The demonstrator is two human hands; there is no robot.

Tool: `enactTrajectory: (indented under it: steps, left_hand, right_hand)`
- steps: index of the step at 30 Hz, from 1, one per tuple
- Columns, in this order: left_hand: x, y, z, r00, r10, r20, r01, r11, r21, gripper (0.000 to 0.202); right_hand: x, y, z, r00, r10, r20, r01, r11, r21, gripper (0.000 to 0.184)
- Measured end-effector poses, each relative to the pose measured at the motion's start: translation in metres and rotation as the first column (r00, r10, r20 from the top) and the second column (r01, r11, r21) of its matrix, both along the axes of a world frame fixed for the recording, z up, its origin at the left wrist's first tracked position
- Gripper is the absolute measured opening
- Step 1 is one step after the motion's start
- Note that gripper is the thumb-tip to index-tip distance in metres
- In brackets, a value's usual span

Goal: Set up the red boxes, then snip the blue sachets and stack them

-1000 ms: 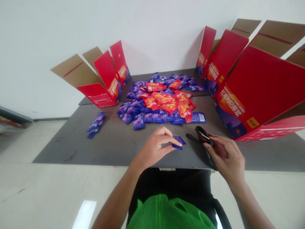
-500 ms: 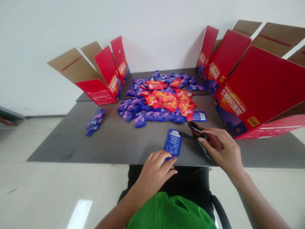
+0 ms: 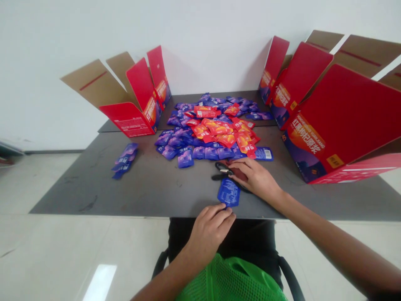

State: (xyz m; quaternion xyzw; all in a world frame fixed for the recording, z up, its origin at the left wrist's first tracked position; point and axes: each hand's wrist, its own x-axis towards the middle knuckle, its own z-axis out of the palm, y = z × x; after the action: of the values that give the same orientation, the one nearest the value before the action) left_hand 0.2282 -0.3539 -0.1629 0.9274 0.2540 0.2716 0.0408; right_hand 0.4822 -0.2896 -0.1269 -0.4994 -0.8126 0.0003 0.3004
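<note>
Your left hand (image 3: pixel 208 230): fingers lightly curled and close together, fingertips touching the near edge of a blue sachet (image 3: pixel 228 193); you cannot tell from here whether the thumb pinches it.
Your right hand (image 3: pixel 258 177): thumb and fingers closed round a black-and-dark-red tool (image 3: pixel 239 174), your wrist toward the right.
Sachet under work: flat near the table's near edge, printed side up, just beyond your left fingertips; the tool covers its far end.
Grey table (image 3: pixel 159 188): purple sachets (image 3: pixel 184 158) and red sachets (image 3: pixel 225 130) heaped beyond your hands, more purple ones (image 3: pixel 125 161) at left.
Open cartons: red, at far left (image 3: pixel 122 121) and right (image 3: pixel 313 142).
Room: white wall (image 3: pixel 213 46) behind, pale floor (image 3: pixel 56 246) below.
</note>
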Motion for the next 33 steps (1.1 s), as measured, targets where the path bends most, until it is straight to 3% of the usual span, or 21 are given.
enactTrajectory:
  steps: [2, 5, 9, 11, 13, 16, 18, 20, 23, 25, 30, 33]
  left_hand:
    - [0.0, 0.0, -0.001, 1.0, 0.002, 0.011, -0.002, 1.0, 0.009, 0.024]
    - [0.0, -0.001, -0.001, 1.0, 0.003, 0.019, -0.003, 1.0, 0.001, 0.025]
    - [0.0, -0.001, -0.001, 1.0, 0.005, 0.024, -0.004, 1.0, -0.025, 0.024]
    - [-0.001, 0.0, -0.002, 0.999, -0.003, 0.032, 0.004, 1.0, -0.024, 0.024]
    - [-0.002, 0.0, -0.004, 0.999, -0.009, 0.049, 0.01, 1.0, -0.012, 0.025]
    - [-0.003, 0.0, -0.007, 0.997, -0.009, 0.074, 0.009, 1.0, -0.001, 0.026]
    - [-0.003, -0.001, -0.009, 0.996, -0.006, 0.085, 0.006, 1.0, -0.004, 0.026]
    - [-0.003, -0.001, -0.009, 0.995, -0.011, 0.097, 0.011, 1.0, -0.006, 0.026]
    - [-0.003, 0.0, -0.008, 0.994, -0.016, 0.11, 0.018, 1.0, -0.017, 0.024]
    - [-0.004, 0.0, -0.006, 0.995, -0.019, 0.101, 0.021, 1.0, -0.019, 0.023]
    - [-0.005, -0.002, -0.002, 0.997, -0.029, 0.072, 0.026, 0.999, 0.043, 0.029]
    - [-0.004, -0.006, -0.002, 0.998, -0.001, 0.058, -0.001, 1.0, 0.028, 0.029]
  right_hand:
    - [0.003, 0.003, 0.01, 0.999, -0.048, 0.007, 0.047, 0.998, 0.045, 0.027]
    - [-0.012, -0.019, 0.017, 0.997, -0.041, -0.07, 0.046, 0.996, 0.076, 0.032]
    - [-0.037, -0.048, 0.003, 0.987, 0.146, -0.067, -0.148, 0.988, -0.03, 0.032]
    - [-0.035, -0.041, -0.005, 0.983, 0.167, -0.07, -0.171, 0.984, -0.051, 0.029]
    - [-0.021, -0.021, -0.007, 0.992, 0.098, -0.074, -0.1, 0.995, -0.023, 0.028]
    - [0.001, 0.004, 0.001, 1.0, -0.016, -0.013, 0.016, 0.999, 0.03, 0.027]
    - [0.002, 0.002, 0.009, 0.999, -0.043, -0.009, 0.044, 0.997, 0.06, 0.028]
    - [-0.009, -0.015, 0.012, 0.999, 0.0, -0.051, 0.003, 0.998, 0.066, 0.032]
    - [-0.033, -0.042, 0.004, 0.983, 0.171, -0.073, -0.171, 0.985, 0.0, 0.034]
    - [-0.037, -0.044, -0.003, 0.97, 0.226, -0.087, -0.231, 0.972, -0.049, 0.031]
    - [-0.006, -0.002, 0.002, 0.997, 0.022, -0.078, -0.022, 1.0, -0.005, 0.029]
    - [-0.002, -0.004, 0.015, 0.996, -0.03, -0.08, 0.033, 0.999, 0.038, 0.029]
